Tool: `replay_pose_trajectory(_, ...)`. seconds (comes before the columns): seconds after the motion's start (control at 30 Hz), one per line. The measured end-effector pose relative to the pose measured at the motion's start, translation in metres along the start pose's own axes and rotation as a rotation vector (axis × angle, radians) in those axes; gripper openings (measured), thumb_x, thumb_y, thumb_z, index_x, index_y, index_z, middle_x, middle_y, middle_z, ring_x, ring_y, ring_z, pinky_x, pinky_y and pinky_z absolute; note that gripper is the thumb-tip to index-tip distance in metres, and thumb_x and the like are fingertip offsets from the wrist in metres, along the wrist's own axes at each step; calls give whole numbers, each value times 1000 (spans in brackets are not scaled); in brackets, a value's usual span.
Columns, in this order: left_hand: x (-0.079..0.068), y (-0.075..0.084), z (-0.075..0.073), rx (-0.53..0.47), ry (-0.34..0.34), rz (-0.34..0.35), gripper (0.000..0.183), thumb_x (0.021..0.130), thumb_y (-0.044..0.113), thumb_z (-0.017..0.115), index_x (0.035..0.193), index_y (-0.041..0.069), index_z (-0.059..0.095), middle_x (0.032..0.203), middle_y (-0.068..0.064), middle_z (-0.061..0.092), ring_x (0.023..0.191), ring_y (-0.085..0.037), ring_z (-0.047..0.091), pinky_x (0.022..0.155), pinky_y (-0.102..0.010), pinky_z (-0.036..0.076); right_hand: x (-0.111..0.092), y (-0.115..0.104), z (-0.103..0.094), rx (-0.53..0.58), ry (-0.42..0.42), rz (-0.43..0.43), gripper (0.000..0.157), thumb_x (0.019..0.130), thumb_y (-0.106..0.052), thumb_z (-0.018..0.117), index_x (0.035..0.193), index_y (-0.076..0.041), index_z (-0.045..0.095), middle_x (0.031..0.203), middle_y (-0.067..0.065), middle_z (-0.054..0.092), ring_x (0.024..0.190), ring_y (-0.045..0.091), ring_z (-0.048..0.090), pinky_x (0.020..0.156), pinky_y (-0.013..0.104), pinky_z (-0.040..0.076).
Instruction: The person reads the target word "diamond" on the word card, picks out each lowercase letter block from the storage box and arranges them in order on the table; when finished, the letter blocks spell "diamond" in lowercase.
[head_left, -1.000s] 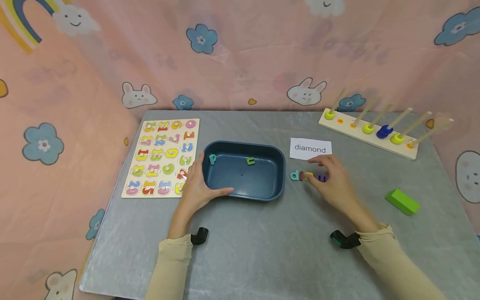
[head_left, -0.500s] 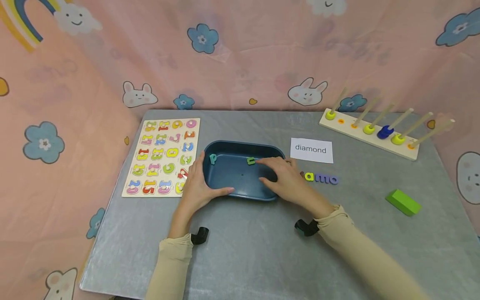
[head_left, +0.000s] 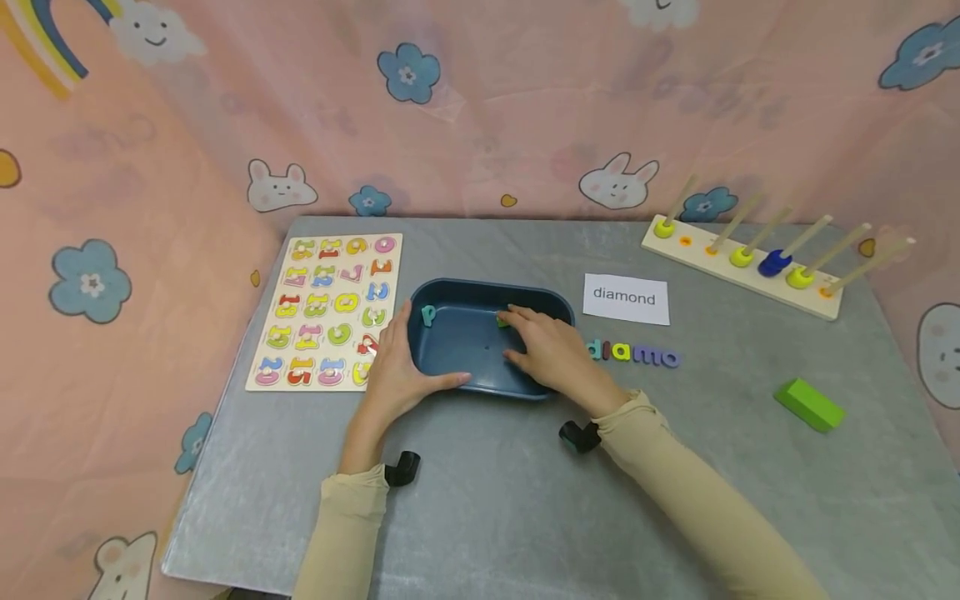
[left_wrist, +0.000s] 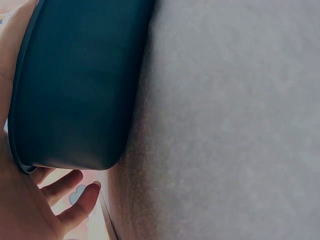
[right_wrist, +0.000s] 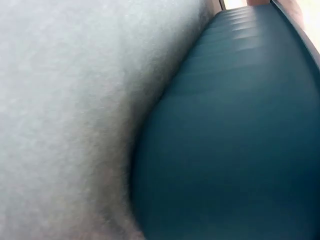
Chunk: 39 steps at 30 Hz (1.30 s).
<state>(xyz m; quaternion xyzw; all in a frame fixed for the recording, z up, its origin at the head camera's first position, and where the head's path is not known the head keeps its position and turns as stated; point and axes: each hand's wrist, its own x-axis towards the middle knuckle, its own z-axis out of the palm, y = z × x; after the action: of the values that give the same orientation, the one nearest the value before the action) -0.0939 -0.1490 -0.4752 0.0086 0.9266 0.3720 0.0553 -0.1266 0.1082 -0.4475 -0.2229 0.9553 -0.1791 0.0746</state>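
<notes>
Mid-frame, a smooth, round-cornered blue tray point(head_left: 468, 346) holds a teal letter point(head_left: 428, 315) at upper left and a green letter point(head_left: 502, 323) (partly covered) above centre. The left hand point(head_left: 397, 367) grips its left end; the right hand point(head_left: 553, 352) — thumb and forefinger parted, nothing pinched — has fingertips at the green letter.

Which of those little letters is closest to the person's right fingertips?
The green letter, partly hidden by the right hand; the teal p sits farther left in the tray, the other letters outside it.

Dark blue tray point(head_left: 468, 346), green letter point(head_left: 502, 323) inside, partly covered
</notes>
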Motion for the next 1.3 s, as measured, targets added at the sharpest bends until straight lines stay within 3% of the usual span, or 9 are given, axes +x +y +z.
replay_pose_trajectory(0.23, 1, 0, 1, -9, 2, 5, 143, 67, 61, 96, 172, 22, 6, 177, -11, 19, 162, -33, 24, 126, -65, 30, 9, -3, 5, -32, -96, 28, 69, 100, -28, 76, 161, -13, 47, 167, 14, 45, 144, 38, 52, 112, 55, 51)
replay_pose_trajectory(0.33, 1, 0, 1, -5, 4, 2, 143, 67, 61, 95, 172, 23, 6, 178, -10, 18, 162, -33, 23, 127, -65, 30, 11, -3, 9, -40, -53, 5, 65, 99, -22, 77, 158, -9, 51, 159, 15, 54, 135, 36, 57, 106, 51, 55)
replay_pose_trajectory(0.43, 1, 0, 1, -8, 8, 6, 144, 66, 62, 96, 172, 23, 7, 178, -9, 18, 162, -32, 23, 127, -65, 30, 11, -2, 12, -31, 10, -18, 54, 97, -11, 77, 148, -4, 61, 139, 15, 65, 120, 32, 64, 94, 47, 60)
replay_pose_trajectory(0.57, 1, -1, 0, -15, 9, 5, 144, 65, 62, 96, 172, 24, 7, 178, -8, 17, 163, -31, 22, 127, -64, 29, 9, -1, 15, -12, 56, -35, 37, 96, -2, 75, 133, 0, 70, 117, 14, 68, 104, 30, 67, 81, 43, 61)
replay_pose_trajectory(0.67, 1, -1, 0, -15, 9, 2, 145, 65, 63, 96, 172, 25, 6, 178, -7, 17, 163, -30, 21, 127, -64, 29, 8, -1, 16, 4, 61, -31, 31, 99, -3, 73, 129, 0, 72, 113, 15, 67, 100, 29, 65, 77, 42, 61)
replay_pose_trajectory(0.8, 0, -1, 0, -13, 8, 1, 145, 65, 64, 96, 172, 25, 6, 178, -8, 17, 163, -31, 22, 127, -65, 29, 6, -1, 10, 108, 87, -25, 30, 100, -5, 72, 129, 1, 72, 116, 16, 64, 104, 29, 63, 86, 43, 60)
replay_pose_trajectory(0.9, -1, 0, 0, -9, 8, -2, 145, 65, 65, 95, 172, 25, 6, 178, -8, 18, 162, -31, 23, 127, -64, 30, 4, 0, 4, 262, 160, -19, 23, 97, -4, 76, 119, 0, 75, 112, 15, 65, 99, 28, 65, 86, 42, 59)
replay_pose_trajectory(1.07, 0, 1, 0, -3, 12, -5, 145, 65, 65, 95, 172, 24, 7, 178, -7, 18, 162, -31, 23, 128, -65, 28, -7, 11, -7, 470, 335, -28, 11, 93, -2, 80, 101, -3, 73, 96, 12, 71, 80, 22, 64, 70, 29, 51)
replay_pose_trajectory(1.3, 0, 2, 1, -1, 12, -1, 144, 65, 63, 95, 172, 24, 7, 178, -7, 17, 163, -31, 22, 128, -65, 27, -38, 44, -25, 473, 447, 10, 10, 95, -3, 78, 105, -4, 74, 93, 10, 72, 84, 19, 62, 66, 21, 44)
